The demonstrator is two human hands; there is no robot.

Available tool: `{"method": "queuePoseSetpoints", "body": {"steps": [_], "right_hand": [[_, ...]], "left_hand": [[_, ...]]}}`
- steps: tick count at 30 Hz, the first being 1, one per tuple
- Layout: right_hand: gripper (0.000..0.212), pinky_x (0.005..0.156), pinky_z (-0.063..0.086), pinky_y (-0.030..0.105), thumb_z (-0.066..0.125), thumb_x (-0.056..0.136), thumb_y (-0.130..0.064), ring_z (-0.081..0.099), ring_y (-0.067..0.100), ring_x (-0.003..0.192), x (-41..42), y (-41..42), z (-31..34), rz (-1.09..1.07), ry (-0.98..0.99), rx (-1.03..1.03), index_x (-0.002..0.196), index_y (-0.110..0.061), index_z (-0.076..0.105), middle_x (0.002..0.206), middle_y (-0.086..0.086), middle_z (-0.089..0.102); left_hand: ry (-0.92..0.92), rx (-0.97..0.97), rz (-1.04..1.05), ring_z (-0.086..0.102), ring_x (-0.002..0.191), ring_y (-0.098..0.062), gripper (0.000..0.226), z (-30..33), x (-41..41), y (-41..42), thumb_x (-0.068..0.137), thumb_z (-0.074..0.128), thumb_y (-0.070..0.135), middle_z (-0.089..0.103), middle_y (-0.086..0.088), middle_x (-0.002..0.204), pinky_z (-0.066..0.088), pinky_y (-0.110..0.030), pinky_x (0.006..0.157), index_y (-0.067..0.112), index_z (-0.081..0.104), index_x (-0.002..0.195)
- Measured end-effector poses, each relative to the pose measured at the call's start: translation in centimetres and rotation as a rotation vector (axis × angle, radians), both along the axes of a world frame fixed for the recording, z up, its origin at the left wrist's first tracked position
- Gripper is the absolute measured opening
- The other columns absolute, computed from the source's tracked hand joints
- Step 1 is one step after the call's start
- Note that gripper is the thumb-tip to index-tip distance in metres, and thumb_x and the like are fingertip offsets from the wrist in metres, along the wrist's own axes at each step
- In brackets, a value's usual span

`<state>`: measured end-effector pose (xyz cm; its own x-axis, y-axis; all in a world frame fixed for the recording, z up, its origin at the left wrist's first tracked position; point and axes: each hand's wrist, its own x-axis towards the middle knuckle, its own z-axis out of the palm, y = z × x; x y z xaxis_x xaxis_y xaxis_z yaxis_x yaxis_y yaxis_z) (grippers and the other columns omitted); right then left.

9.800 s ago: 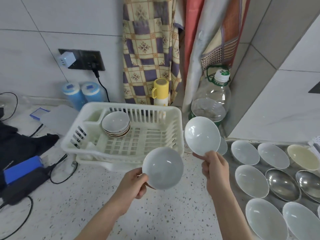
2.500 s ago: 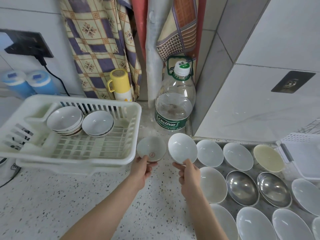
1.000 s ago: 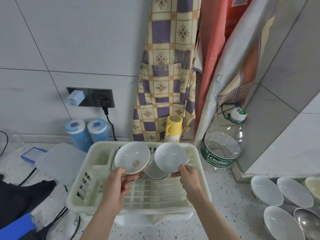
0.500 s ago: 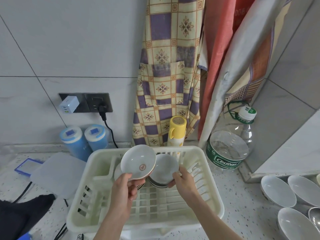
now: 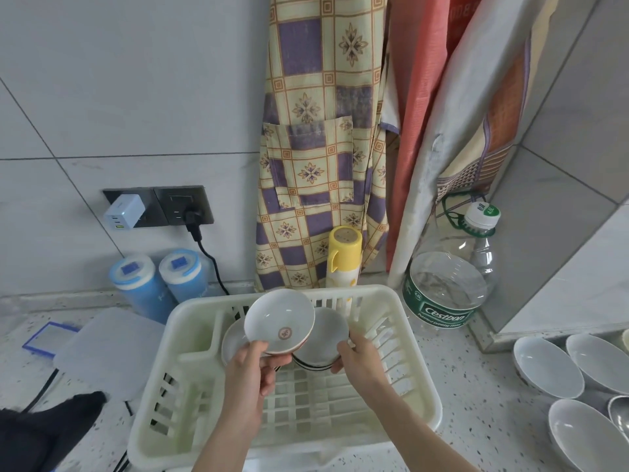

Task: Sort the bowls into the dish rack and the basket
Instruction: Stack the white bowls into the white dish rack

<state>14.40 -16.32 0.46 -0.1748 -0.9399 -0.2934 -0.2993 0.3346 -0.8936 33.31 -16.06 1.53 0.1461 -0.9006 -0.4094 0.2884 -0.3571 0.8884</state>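
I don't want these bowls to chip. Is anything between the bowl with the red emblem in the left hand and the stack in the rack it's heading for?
Nothing visible: the emblem bowl is held tilted in the left hand just above the rack's left stack.

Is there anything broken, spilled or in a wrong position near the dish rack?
Nothing stands out. The left hand holds a bowl tilted over the dish rack, as expected while placing it. The right hand sets a second bowl onto a stack there. No chips or spills are visible.
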Motion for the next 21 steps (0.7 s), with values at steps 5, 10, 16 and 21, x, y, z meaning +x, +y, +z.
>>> {"method": "queuePoseSetpoints", "body": {"steps": [5,10,16,21], "right_hand": [[0.032,0.045,0.034,0.009,0.046,0.091,-0.013,0.056,-0.003,0.048,-0.2,0.0,-0.4,0.000,-0.022,0.022,0.113,-0.030,0.061,0.052,-0.002,0.066],[0.048,0.043,0.034,0.007,0.049,0.092,-0.015,0.055,-0.003,0.045,-0.4,-0.2,-0.9,0.003,-0.032,0.050,0.138,-0.028,0.048,0.053,-0.002,0.066],[0.041,0.076,0.052,0.024,0.053,0.094,-0.040,0.064,0.014,0.082,-1.2,-0.2,-0.6,-0.244,-0.128,-0.018,0.131,-0.025,0.054,0.082,-0.001,0.064],[0.019,0.050,0.040,0.012,0.052,0.098,-0.030,0.050,0.006,0.051,-1.5,0.2,0.2,-0.162,-0.292,-0.151,0.103,-0.023,0.069,0.053,-0.008,0.054]], "left_hand": [[-0.035,0.006,-0.030,0.032,0.035,-0.006,0.021,0.3,-0.4,-0.1,0.092,0.048,0.015,0.075,-0.025,0.082,0.024,-0.017,0.032,0.008,0.062,0.106],[-0.056,0.006,-0.054,0.031,0.036,-0.008,0.018,0.9,-1.3,-0.5,0.092,0.049,0.013,0.074,-0.024,0.080,0.025,-0.018,0.033,0.006,0.061,0.104],[-0.159,-0.012,-0.105,0.029,0.035,-0.010,0.017,1.5,-2.1,-0.5,0.092,0.050,0.012,0.074,-0.022,0.073,0.022,-0.019,0.036,0.005,0.063,0.099],[-0.266,-0.018,-0.153,0.035,0.034,-0.009,0.014,1.6,-3.1,-0.3,0.092,0.054,0.015,0.073,-0.019,0.067,0.025,-0.019,0.034,0.010,0.065,0.097]]}}
